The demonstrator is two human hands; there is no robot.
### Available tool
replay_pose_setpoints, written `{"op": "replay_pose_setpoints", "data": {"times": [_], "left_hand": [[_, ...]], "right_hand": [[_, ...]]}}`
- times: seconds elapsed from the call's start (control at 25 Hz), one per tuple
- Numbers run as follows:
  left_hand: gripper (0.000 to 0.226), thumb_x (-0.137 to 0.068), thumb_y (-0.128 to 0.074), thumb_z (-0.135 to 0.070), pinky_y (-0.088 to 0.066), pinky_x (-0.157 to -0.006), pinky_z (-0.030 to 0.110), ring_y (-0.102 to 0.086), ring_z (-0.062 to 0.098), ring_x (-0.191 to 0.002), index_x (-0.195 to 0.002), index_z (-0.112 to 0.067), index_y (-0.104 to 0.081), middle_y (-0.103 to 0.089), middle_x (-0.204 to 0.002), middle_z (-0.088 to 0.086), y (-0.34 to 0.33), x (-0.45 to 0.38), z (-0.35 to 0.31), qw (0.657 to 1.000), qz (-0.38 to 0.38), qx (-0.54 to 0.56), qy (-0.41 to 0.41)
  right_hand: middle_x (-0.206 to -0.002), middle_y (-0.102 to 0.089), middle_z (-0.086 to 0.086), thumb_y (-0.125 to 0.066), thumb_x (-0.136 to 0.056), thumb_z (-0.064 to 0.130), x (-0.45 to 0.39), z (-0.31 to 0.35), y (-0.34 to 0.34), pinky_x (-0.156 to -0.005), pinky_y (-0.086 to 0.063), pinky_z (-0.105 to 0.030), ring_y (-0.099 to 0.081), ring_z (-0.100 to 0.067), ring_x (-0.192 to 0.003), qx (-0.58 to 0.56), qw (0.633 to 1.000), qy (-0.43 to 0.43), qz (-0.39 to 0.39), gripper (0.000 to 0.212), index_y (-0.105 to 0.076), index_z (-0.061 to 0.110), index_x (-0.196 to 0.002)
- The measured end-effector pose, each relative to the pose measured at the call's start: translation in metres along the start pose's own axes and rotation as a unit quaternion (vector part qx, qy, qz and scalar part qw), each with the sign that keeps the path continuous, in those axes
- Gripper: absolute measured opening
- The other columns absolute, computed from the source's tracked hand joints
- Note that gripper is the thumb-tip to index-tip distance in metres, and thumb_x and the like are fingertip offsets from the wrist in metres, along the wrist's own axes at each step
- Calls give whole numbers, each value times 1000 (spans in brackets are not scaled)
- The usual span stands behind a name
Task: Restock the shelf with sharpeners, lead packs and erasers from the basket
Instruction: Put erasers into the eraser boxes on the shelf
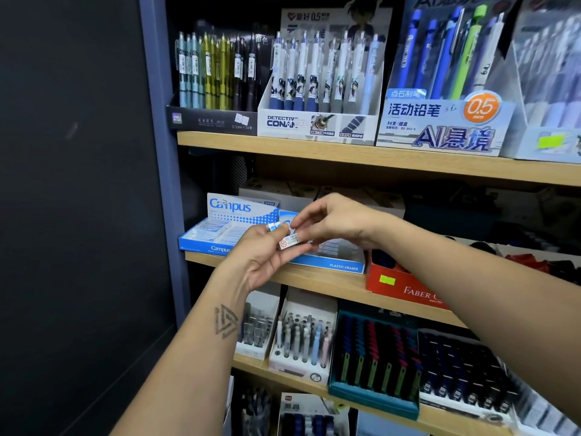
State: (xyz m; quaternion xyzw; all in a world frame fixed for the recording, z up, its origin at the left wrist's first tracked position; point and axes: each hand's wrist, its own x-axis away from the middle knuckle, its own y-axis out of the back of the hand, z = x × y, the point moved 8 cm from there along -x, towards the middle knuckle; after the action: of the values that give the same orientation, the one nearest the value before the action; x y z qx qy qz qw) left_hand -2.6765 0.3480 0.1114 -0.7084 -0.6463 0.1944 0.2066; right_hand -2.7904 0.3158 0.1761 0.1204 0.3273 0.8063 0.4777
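Left hand grips small white paper-sleeved erasers; right hand pinches one at its end, above the blue Campus tray at the wooden shelf's left edge. Light, firm, slightly rubbery; best held by sleeve sides.

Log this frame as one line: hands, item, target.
left hand: holds erasers | right hand: pinches top eraser | target: Campus eraser box, middle shelf | placed: not yet
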Motion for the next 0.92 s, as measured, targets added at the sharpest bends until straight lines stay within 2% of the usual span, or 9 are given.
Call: {"op": "replay_pose_setpoints", "data": {"times": [0.08,0.16,0.28,0.4,0.56,0.68,0.76,0.84,0.92], "left_hand": [[24,-104,-45,-3,-60,-78,49,-67,53,-95,-119,14,-37,-58,-116,43,-3,1,2,1000,2,-3,3],[24,-103,-49,-6,-62,-71,47,-69,51,-91,-120,8,-40,-60,-115,40,-1,1,3,1000,0,-21,14],[32,-97,-60,-7,-59,-53,30,-73,37,-73,-124,5,-47,-67,-98,29,13,-1,3,996,-27,-76,26],[26,-92,-63,2,-57,-52,23,-71,28,-68,-116,8,-55,-66,-85,23,17,-4,2,998,-35,-51,11],[17,-84,-67,12,-53,-49,18,-69,21,-59,-85,-1,-55,-61,-81,17,22,-12,-3,996,-83,-17,-42],[18,-83,-68,13,-56,-53,22,-71,27,-68,-84,0,-56,-63,-92,22,26,-12,-3,992,-109,-34,-61],[20,-85,-68,10,-59,-57,27,-73,37,-79,-103,10,-59,-66,-108,29,18,-7,-1,995,-86,-18,-40],[26,-88,-67,5,-63,-63,37,-71,47,-86,-111,12,-56,-66,-110,34,14,-4,-2,997,-70,-9,-26],[20,-88,-69,2,-63,-71,42,-71,48,-88,-104,9,-59,-68,-104,30,11,-1,-2,997,-60,-42,-18]], "right_hand": [[-86,-72,-12,-80,-79,0,0,-2,-7,-76,-57,-30,-66,-16,-77,22,1000,5,7,23,-75,2,-101],[-78,-71,-7,-79,-78,-3,-3,-4,-4,-77,-55,-32,-64,-14,-74,9,1000,5,-10,20,-77,5,-96],[-71,-69,2,-76,-79,-6,-3,1,6,-76,-54,-28,-61,-11,-72,1,999,25,-45,24,-79,16,-88],[-86,-71,-5,-72,-78,-15,-3,2,6,-83,-58,-33,-65,-15,-82,-25,996,31,-79,30,-75,11,-93],[-90,-68,-19,-65,-82,-14,-8,-13,-6,-84,-59,-39,-69,-27,-86,-206,971,-38,-111,23,-65,1,-98],[-88,-72,-17,-68,-85,-8,-10,-16,-13,-77,-61,-34,-72,-24,-80,-236,965,-52,-103,19,-67,1,-102],[-85,-72,-13,-65,-87,-10,-10,-16,-9,-70,-59,-29,-70,-20,-78,-234,965,-38,-114,19,-70,2,-100],[-84,-72,-10,-63,-87,-11,-10,-13,-5,-75,-57,-27,-69,-17,-81,-201,975,-2,-96,22,-72,6,-98],[-84,-71,-11,-67,-86,-11,-10,-9,-4,-81,-56,-26,-67,-15,-83,-133,988,31,-79,22,-70,5,-100]]}}
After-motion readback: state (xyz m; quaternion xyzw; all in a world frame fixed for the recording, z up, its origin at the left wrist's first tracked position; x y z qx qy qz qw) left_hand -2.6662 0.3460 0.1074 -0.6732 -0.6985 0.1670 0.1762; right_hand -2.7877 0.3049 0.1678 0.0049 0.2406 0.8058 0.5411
